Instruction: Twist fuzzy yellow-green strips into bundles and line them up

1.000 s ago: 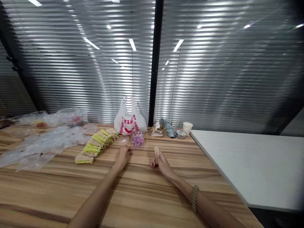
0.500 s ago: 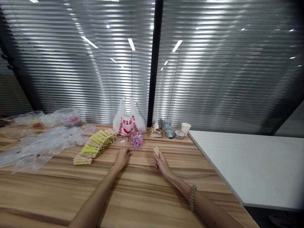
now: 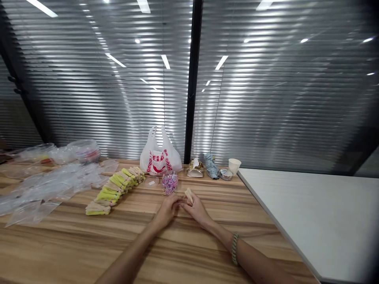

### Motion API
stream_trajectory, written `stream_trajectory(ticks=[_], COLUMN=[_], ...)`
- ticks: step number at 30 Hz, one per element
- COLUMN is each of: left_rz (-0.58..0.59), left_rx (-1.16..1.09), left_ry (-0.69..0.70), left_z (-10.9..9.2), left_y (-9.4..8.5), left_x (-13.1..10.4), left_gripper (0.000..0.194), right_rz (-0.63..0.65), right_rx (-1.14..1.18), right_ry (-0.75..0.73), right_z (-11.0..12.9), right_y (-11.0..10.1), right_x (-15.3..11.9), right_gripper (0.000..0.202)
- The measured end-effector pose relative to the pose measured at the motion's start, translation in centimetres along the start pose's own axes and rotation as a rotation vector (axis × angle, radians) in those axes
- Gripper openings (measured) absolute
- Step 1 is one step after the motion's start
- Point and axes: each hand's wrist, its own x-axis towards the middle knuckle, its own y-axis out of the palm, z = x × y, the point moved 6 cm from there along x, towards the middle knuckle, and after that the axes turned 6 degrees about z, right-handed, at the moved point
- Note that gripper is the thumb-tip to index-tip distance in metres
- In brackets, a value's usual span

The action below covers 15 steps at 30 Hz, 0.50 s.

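Note:
My right hand is closed around a small beige folded bundle, whose upper end sticks up above the fingers. My left hand meets it from the left, its fingertips pinched against the bundle's lower part. Whatever is in those fingertips is too small to make out. Just behind the hands stands a clear tub full of thin pink, purple and white strands. A clear round lid with a white label lies left of it. Further left, yellow and beige folded bundles overlap in a slanting row.
Clear plastic bags spread over the table's left side. At the back stand a white carrier bag with red print, a gold tissue pack, a blue-grey folded cloth-like item, a round tin and a paper cup. A white table adjoins on the right.
My left hand has moved right, from beside the tub of strands to my right hand. My right hand has shifted slightly left and nearer, still holding the beige bundle.

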Motion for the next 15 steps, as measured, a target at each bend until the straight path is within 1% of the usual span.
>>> stream_trajectory(ticks=[3, 7, 9, 12, 15], left_rz=[-0.022, -0.064, -0.090, -0.105, -0.118], left_rx=[-0.133, -0.319, -0.380, -0.436, -0.409], left_ry=[-0.070, -0.213, -0.262, -0.286, -0.259], left_z=[0.1, 1.3, 1.9, 2.3, 2.1], left_y=[0.6, 0.8, 0.7, 0.7, 0.4], left_x=[0.2, 0.2, 0.1, 0.1, 0.1], left_gripper=[0.022, 0.014, 0.014, 0.021, 0.021], right_rz=[0.043, 0.085, 0.081, 0.075, 0.093], right_rx=[0.015, -0.055, -0.100, -0.143, -0.157], right_ry=[-0.046, -0.038, -0.034, -0.033, -0.034], right_z=[0.6, 0.6, 0.7, 1.0, 1.1], right_y=[0.2, 0.2, 0.2, 0.1, 0.3], right_x=[-0.2, -0.4, -0.4, -0.5, -0.5], right_gripper=[0.029, 0.025, 0.025, 0.023, 0.023])
